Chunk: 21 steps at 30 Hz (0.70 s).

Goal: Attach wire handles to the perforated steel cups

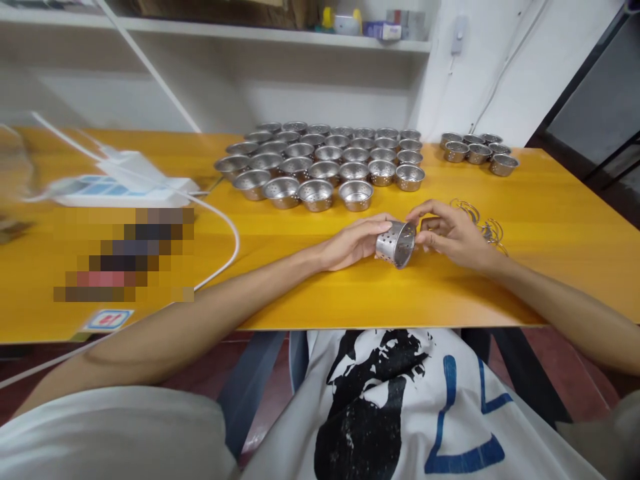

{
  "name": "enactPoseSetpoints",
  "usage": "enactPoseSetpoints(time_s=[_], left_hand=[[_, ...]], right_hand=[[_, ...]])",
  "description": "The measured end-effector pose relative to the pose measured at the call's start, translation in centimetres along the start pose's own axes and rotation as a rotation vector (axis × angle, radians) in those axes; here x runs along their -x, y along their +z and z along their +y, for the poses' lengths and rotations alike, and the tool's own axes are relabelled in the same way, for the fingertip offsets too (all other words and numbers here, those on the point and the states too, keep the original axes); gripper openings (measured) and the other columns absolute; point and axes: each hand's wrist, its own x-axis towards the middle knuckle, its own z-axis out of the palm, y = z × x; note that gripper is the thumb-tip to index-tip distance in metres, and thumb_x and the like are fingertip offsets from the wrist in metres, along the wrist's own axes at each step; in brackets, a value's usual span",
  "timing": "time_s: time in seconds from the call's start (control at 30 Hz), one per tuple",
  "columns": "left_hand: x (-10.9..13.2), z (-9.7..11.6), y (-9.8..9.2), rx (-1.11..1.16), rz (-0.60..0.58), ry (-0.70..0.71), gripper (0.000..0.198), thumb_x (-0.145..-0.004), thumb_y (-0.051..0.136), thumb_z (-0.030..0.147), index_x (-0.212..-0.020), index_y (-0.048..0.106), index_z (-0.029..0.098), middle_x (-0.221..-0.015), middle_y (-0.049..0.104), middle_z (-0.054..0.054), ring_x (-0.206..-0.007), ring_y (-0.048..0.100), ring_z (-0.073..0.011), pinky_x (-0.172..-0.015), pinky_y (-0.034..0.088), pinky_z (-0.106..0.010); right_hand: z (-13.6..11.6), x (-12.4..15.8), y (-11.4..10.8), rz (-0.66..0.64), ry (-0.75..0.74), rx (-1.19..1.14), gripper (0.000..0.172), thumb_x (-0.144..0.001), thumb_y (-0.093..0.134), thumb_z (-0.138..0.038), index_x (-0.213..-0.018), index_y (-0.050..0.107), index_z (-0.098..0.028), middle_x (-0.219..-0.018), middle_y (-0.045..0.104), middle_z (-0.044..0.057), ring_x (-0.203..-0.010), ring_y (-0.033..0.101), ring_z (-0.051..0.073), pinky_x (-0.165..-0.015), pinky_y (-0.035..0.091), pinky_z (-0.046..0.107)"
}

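A small perforated metal cup [396, 244] lies on its side on the yellow table [320, 293], its mouth turned to the right. My left hand [350, 244] is wrapped round its base from the left. My right hand [450, 233] pinches the cup's rim from the right, fingers curled. Thin wire rings [480, 223] lie on the table just behind my right hand. Whether the right fingers also hold a ring is hidden.
Several rows of the same metal cups [325, 163] stand behind my hands, and a smaller group [477, 152] at the far right. A white power strip [125, 183] and its cable [225, 247] lie at the left. A shelf [260, 33] runs along the wall.
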Motion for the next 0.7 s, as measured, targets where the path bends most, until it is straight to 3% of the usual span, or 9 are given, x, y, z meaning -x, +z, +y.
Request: enactPoseSetpoints(time_s=[0.2,0.3,0.43,0.57,0.7], left_hand=[[-0.4,-0.6,-0.3,0.003,-0.006,-0.023,0.051,-0.091,0.087,0.061,-0.108,0.077,0.015,-0.099,0.077,-0.006,-0.083,0.067,-0.0167,-0.077,0.055,-0.029],[-0.6,-0.9,-0.4,0.005,0.001,-0.027,0.048,-0.097,0.081,0.061,-0.107,0.077,0.014,-0.095,0.077,-0.007,-0.081,0.067,-0.0172,-0.076,0.055,-0.030],[-0.9,-1.0,-0.7,0.002,-0.053,-0.036,0.060,-0.104,0.068,0.072,-0.119,0.075,0.014,-0.110,0.082,-0.014,-0.097,0.077,-0.0245,-0.083,0.059,-0.034],[-1.1,-1.2,-1.2,0.039,-0.027,-0.020,0.071,-0.107,0.058,0.077,-0.143,0.062,0.017,-0.132,0.078,-0.021,-0.110,0.082,-0.0332,-0.078,0.063,-0.038],[-1.2,-1.7,-1.6,0.079,-0.009,-0.003,0.065,-0.106,0.068,0.068,-0.147,0.056,0.019,-0.132,0.076,-0.019,-0.107,0.083,-0.0320,-0.079,0.064,-0.039]], right_hand=[[-0.3,0.2,0.6,0.005,0.014,0.075,0.043,-0.097,0.086,-0.061,-0.098,0.062,-0.025,-0.072,0.066,-0.003,-0.052,0.059,0.013,-0.046,0.045,0.027],[-0.3,0.5,1.1,0.019,0.018,0.119,0.042,-0.099,0.084,-0.059,-0.097,0.058,-0.026,-0.069,0.066,-0.004,-0.049,0.061,0.014,-0.045,0.048,0.027],[0.0,0.7,0.9,0.037,0.059,0.111,0.040,-0.099,0.086,-0.054,-0.098,0.057,-0.025,-0.069,0.069,-0.003,-0.048,0.064,0.014,-0.045,0.051,0.028],[0.7,-1.2,-3.4,0.238,0.118,0.034,0.045,-0.088,0.096,-0.049,-0.091,0.059,-0.024,-0.090,0.075,0.003,-0.053,0.067,0.014,-0.045,0.055,0.029],[2.4,-8.0,-10.3,0.512,0.315,0.113,0.029,-0.093,0.088,-0.025,-0.095,0.060,-0.022,-0.079,0.070,0.002,-0.059,0.070,0.017,-0.058,0.062,0.032]])
